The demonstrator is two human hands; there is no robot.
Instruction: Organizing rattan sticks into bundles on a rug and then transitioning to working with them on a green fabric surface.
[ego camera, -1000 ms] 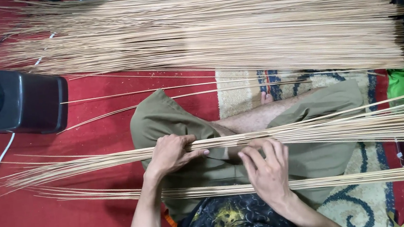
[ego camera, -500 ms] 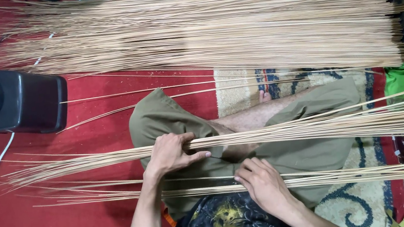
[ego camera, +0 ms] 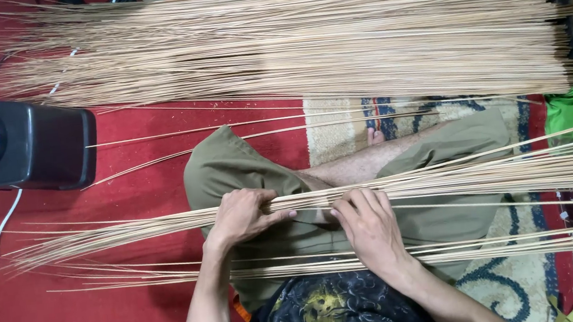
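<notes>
A red floor mat (ego camera: 128, 190) and a patterned rug (ego camera: 501, 280) are covered by a large pile of sticks (ego camera: 289, 42) beside a black appliance (ego camera: 15, 144). A thin, pale tan bundle of sticks (ego camera: 456, 181) is laid across the lap, its long axis running left to right. It is gripped by the left hand (ego camera: 241, 216), fingers curled around it, and pinched by the right hand (ego camera: 368, 226).

The person wears olive-green shorts (ego camera: 245, 168). The black shirt (ego camera: 336, 314) bears a yellow print. Forearms, hands and lower legs are bare.
</notes>
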